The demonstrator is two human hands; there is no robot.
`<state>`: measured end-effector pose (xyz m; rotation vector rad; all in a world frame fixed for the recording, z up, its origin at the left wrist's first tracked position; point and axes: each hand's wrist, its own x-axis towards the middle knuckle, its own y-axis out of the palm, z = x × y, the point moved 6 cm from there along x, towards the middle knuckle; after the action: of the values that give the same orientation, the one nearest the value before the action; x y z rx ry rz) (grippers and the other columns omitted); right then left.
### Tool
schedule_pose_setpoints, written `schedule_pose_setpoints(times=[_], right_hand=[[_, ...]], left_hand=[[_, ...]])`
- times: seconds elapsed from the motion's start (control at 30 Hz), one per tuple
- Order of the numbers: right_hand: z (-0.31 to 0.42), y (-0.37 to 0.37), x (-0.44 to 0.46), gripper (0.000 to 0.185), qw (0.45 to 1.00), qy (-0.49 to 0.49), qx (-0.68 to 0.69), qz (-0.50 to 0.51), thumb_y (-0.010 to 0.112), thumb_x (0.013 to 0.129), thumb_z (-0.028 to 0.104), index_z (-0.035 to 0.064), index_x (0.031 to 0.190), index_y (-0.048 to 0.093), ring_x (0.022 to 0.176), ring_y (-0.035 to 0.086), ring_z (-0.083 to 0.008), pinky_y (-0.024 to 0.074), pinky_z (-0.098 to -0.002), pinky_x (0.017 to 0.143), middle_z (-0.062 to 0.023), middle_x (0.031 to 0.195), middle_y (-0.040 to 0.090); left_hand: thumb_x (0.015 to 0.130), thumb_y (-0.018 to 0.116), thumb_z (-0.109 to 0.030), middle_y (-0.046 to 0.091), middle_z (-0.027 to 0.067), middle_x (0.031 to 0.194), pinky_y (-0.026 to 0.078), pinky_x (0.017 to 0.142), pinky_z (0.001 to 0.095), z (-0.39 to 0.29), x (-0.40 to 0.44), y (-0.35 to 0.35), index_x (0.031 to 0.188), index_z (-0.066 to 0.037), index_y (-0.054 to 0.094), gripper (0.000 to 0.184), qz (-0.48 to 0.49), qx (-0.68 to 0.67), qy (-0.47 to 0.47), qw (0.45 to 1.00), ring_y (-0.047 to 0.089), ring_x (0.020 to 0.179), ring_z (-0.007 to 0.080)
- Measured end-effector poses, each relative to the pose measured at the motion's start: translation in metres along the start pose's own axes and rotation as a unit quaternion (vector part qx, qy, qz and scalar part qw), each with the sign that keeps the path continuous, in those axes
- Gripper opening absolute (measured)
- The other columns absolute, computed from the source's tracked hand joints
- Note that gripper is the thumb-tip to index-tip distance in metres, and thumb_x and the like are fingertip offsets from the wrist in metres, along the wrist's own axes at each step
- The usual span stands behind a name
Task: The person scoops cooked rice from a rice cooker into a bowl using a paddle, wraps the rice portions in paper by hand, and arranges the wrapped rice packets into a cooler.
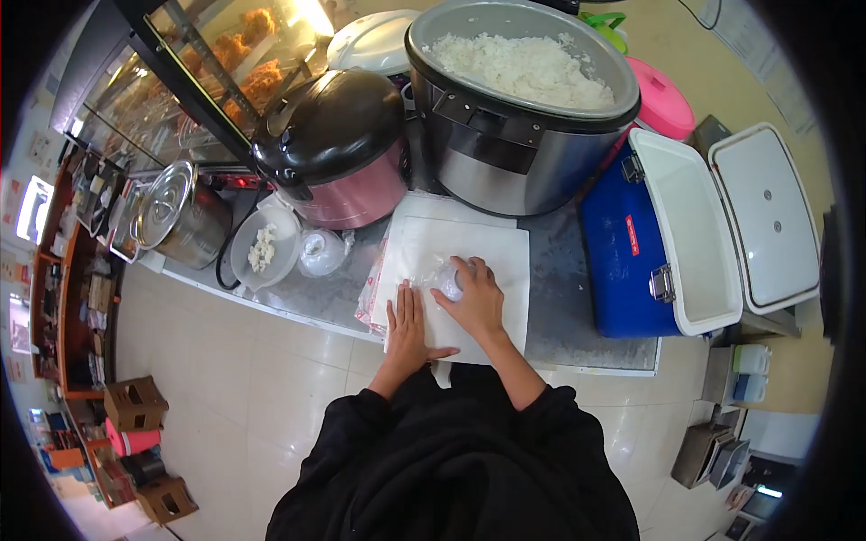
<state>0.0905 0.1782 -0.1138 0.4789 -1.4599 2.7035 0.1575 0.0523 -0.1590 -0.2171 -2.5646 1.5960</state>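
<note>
A stack of white paper sheets (501, 261) lies on the metal counter in front of me, with red-printed paper showing at its left edge. My left hand (408, 329) rests flat on the sheets, fingers stretched out and holding nothing. On the same stack, my right hand (475, 302) curls its fingers around a small rounded bundle in clear plastic (448, 281). What is inside the bundle is mostly covered by the fingers. Left of the paper sits a whitish plastic-wrapped bundle (323, 252), beside a translucent bowl (281, 261) with some rice in it.
A large open cooker (505, 167) full of white rice stands behind the paper. To its left are a pink cooker with a black lid (347, 135) and a steel pot (191, 216). An open blue cooler (622, 257) is on the right. A lit glass cabinet holds fried food.
</note>
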Motion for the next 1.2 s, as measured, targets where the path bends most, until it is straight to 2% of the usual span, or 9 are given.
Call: schedule_pose_setpoints(times=[0.1,0.23,0.27,0.37,0.5,0.57,0.73,0.83,1.2], right_hand=[[-0.029,-0.01,0.006,0.054,0.982,0.095,0.162,-0.014,0.071,0.073,0.039,0.0144,0.118,0.055,0.096,0.059,-0.0267,0.0505,-0.0352,0.075,-0.0146,0.112,0.056],[-0.096,-0.042,-0.01,0.045,0.845,0.333,0.413,-0.065,0.065,0.083,0.034,0.0103,0.121,0.055,0.094,0.057,-0.0153,0.0452,-0.0271,0.08,-0.0105,0.11,0.061],[-0.095,-0.072,-0.014,0.046,0.888,0.271,0.345,-0.137,0.066,0.082,0.036,0.0103,0.118,0.055,0.088,0.06,-0.0189,0.0465,-0.0294,0.079,-0.0111,0.106,0.062],[-0.116,-0.105,-0.037,0.051,0.961,0.218,0.085,-0.147,0.07,0.077,0.035,0.0116,0.12,0.055,0.117,0.047,-0.0334,0.0373,-0.0408,0.096,-0.0161,0.125,0.052],[-0.057,-0.119,-0.053,0.058,0.954,0.023,-0.279,-0.11,0.07,0.074,0.036,0.014,0.125,0.053,0.128,0.035,-0.0349,0.0261,-0.0523,0.103,-0.015,0.133,0.044],[-0.039,-0.083,-0.073,0.056,0.99,-0.039,-0.13,0.027,0.067,0.076,0.032,0.0132,0.126,0.051,0.129,0.034,-0.0311,0.0201,-0.0584,0.105,-0.0145,0.129,0.048],[0.014,-0.044,-0.102,0.041,0.97,-0.115,-0.033,0.211,0.057,0.08,0.007,0.0061,0.121,0.054,0.11,0.053,-0.0259,0.0381,-0.0448,0.098,-0.0125,0.111,0.059],[0.019,-0.056,-0.097,0.042,0.967,-0.074,-0.015,0.243,0.052,0.076,0.001,0.0026,0.118,0.053,0.09,0.059,-0.0251,0.0472,-0.0351,0.084,-0.0106,0.094,0.06],[-0.009,-0.065,-0.073,0.031,0.973,0.003,0.088,0.214,0.062,0.077,0.003,0.012,0.107,0.063,0.073,0.062,-0.0313,0.0495,-0.0385,0.067,-0.0156,0.079,0.064]], left_hand=[[0.055,0.07,-0.067,0.011,0.03,0.146,0.005,0.109,0.0542,-0.002,-0.003,-0.002,0.138,0.013,0.014,0.129,0.003,0.004,0.036,0.999,0.007,0.139,0.0381],[0.062,0.073,-0.054,0.014,0.0224,0.149,0.009,0.11,0.0525,-0.009,-0.019,-0.014,0.141,0.006,0.015,0.115,0.071,-0.008,0.101,0.992,0.01,0.14,0.0339],[0.065,0.072,-0.049,0.018,0.0193,0.148,0.012,0.11,0.051,-0.009,-0.023,-0.015,0.141,0.003,0.02,0.105,0.079,-0.016,0.129,0.988,0.013,0.139,0.0319],[0.075,0.068,-0.033,0.033,0.0126,0.142,0.022,0.109,0.047,-0.008,-0.034,-0.019,0.134,-0.005,0.037,0.072,0.09,-0.042,0.203,0.974,0.025,0.135,0.0273],[0.081,0.061,-0.016,0.053,0.0083,0.125,0.034,0.101,0.0413,-0.004,-0.036,-0.024,0.112,-0.008,0.059,0.031,0.057,-0.071,0.272,0.958,0.045,0.122,0.0232],[0.082,0.059,-0.013,0.06,0.007,0.115,0.04,0.096,0.0385,-0.004,-0.035,-0.029,0.103,-0.008,0.063,0.022,0.04,-0.103,0.264,0.958,0.053,0.113,0.022],[0.08,0.061,-0.009,0.067,0.0079,0.094,0.048,0.081,0.0353,-0.021,-0.021,-0.06,0.094,-0.005,0.065,0.015,-0.006,-0.166,0.21,0.963,0.063,0.091,0.0237],[0.079,0.063,-0.008,0.067,0.0079,0.092,0.048,0.079,0.0363,-0.026,-0.018,-0.071,0.091,-0.004,0.065,0.013,-0.015,-0.166,0.202,0.965,0.064,0.091,0.0241],[0.078,0.068,-0.015,0.067,0.0104,0.088,0.048,0.074,0.0378,-0.018,-0.001,-0.083,0.091,-0.008,0.068,0.015,0.036,-0.19,0.144,0.97,0.061,0.082,0.03]])
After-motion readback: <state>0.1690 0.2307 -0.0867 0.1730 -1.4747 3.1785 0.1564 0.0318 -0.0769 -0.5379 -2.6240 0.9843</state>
